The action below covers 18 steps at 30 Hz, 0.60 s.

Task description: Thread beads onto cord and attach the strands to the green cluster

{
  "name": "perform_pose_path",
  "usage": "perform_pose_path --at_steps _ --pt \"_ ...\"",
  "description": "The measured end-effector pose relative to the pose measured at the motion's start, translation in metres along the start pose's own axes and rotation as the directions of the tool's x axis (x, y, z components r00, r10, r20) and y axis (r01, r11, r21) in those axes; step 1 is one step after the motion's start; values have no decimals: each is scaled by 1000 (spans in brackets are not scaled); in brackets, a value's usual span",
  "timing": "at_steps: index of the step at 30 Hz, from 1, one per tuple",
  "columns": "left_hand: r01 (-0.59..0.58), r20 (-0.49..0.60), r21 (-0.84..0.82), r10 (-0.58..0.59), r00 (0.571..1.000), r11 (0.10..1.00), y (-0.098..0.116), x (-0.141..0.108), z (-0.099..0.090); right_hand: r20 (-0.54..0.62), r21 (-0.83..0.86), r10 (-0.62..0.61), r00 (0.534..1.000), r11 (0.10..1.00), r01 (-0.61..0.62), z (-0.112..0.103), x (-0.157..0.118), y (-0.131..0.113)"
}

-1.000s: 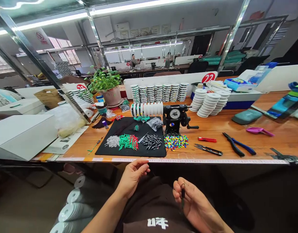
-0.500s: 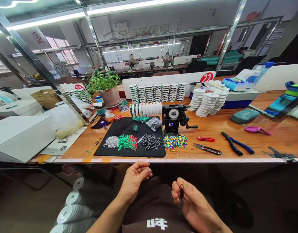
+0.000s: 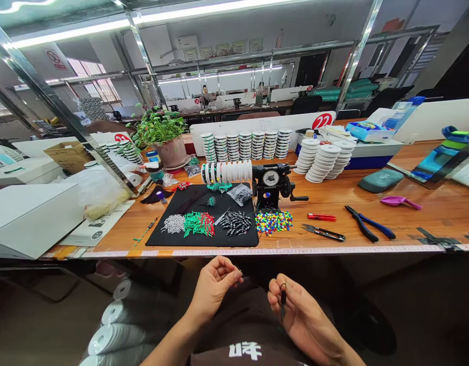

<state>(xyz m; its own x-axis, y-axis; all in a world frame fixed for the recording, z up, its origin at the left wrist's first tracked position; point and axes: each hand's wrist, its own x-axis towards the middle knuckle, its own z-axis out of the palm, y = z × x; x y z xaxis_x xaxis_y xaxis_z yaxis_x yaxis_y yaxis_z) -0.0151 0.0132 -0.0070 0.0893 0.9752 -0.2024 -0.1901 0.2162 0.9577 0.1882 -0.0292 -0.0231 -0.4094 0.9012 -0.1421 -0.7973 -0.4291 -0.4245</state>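
1 long wooden worktop fills the middle of the view, with a tape measure running along its near edge. At its far side stands a white panel with "22" in a red disc; no other writing is clear enough to read. A black mat sits near the front edge, left of centre, holding heaps of silver pieces, green and red tubes and dark metal pieces.

The person's dark shirt has white lettering, not legible. 7 stacks of white spools line the far side, and 3 more stacks stand to the right. A black hand-crank winder with a round dial is just right of the mat, beside a pile of multicolour beads.

Further right lie blue-handled pliers and black snips. Both hands are off the worktop, below its near edge and well apart from the mat. The right hand pinches a small dark item with a loop at its top, held in front of the shirt. The left hand has its fingertips closed together; anything between them is too small to tell.
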Motion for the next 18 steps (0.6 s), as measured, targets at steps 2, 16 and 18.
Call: perform_pose_path --at_steps 2,16,18 --pt "1 25 28 -2 1000 1000 2 -3 4 -3 -34 -21 1000 999 21 2 4 1" --pt "-93 193 353 25 981 931 22 -9 18 354 -857 -384 852 232 461 1 23 -1" --pt "-126 243 397 28 970 909 29 -10 18 448 -854 -312 838 127 504 2 21 -7"
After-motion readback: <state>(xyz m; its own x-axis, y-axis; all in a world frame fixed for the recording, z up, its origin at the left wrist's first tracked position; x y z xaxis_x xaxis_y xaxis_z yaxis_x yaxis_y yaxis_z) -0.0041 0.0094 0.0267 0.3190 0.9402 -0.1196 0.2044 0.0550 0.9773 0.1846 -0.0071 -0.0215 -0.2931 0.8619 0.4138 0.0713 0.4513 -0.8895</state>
